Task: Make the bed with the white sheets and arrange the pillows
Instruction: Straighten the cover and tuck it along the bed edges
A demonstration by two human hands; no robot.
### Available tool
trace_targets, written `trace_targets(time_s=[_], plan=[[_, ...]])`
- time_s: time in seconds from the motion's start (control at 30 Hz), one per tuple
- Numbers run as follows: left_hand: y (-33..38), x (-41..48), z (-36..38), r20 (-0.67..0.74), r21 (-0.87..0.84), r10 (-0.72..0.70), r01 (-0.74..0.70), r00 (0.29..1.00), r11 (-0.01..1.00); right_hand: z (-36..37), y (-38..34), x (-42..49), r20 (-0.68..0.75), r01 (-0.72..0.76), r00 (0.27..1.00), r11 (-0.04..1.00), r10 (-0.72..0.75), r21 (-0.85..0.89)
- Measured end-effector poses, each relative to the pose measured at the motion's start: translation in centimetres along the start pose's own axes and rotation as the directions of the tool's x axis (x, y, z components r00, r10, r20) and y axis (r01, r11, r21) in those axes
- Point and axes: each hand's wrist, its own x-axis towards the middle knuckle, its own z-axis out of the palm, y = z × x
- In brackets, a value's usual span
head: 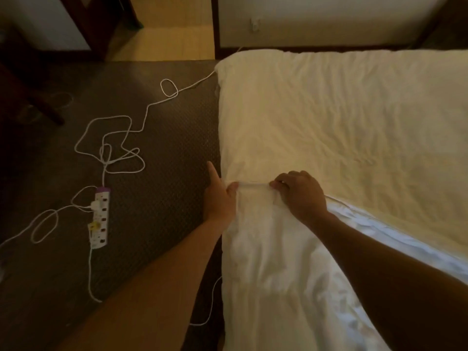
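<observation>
While the white sheet (253, 239) lies bunched on the bed (354, 110) edge beside the carpet (172, 138), its hem is pinched by the left hand (219, 198), index finger straight. The hem is gripped by the right hand (301, 196), curled round it.

A white power strip (99, 217) with a purple end lies on the dark patterned carpet (164, 198). A white plug (95, 205) and a yellow plug (93, 225) sit in it. A long white cable (131, 138) lies in loose loops across the carpet. Dark wooden furniture (25, 92) stands at the far left, near a strip of pale floor (177, 34).
</observation>
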Motion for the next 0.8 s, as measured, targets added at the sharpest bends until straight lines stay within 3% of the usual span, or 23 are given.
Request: trace_targets(time_s=[0.13, 0.3, 0.5, 0.63, 0.7, 0.73, 0.8], plan=[[-3.8, 5.7, 4.0, 0.000, -0.028, -0.093, 0.093, 0.996, 0.995, 5.7, 2.0, 5.1, 0.041, -0.009, 0.999, 1.000, 0.011, -0.028], [-10.0, 8.1, 8.4, 0.039, 0.008, -0.176, 0.176, 0.984, 0.984, 13.8, 5.4, 3.9, 0.034, -0.084, 0.995, 0.977, 0.092, -0.195], [-12.6, 10.8, 10.6, -0.027, 0.051, 0.002, -0.001, 1.000, 0.999, 17.4, 7.4, 5.4, -0.110, -0.059, 0.993, 0.980, 0.039, -0.192], [-12.1, 9.9, 10.1, -0.136, 0.107, 0.050, -0.036, 0.989, 0.994, 16.6, 6.8, 6.1, -0.054, -0.062, 0.997, 0.976, 0.052, -0.209], [-10.9, 7.7, 9.0, -0.256, 0.182, 0.204, -0.160, 0.945, 0.970, 15.2, 6.2, 6.2, -0.013, -0.090, 0.996, 0.983, 0.089, -0.162], [-10.4, 6.2, 8.7, -0.261, 0.202, 0.285, -0.236, 0.923, 0.951, 14.4, 5.8, 6.0, -0.017, -0.096, 0.995, 0.987, 0.095, -0.130], [-10.3, 3.5, 8.7, -0.112, 0.227, 0.378, -0.347, 0.919, 0.910, 13.1, 5.4, 4.7, -0.084, -0.091, 0.993, 0.992, 0.083, -0.089]])
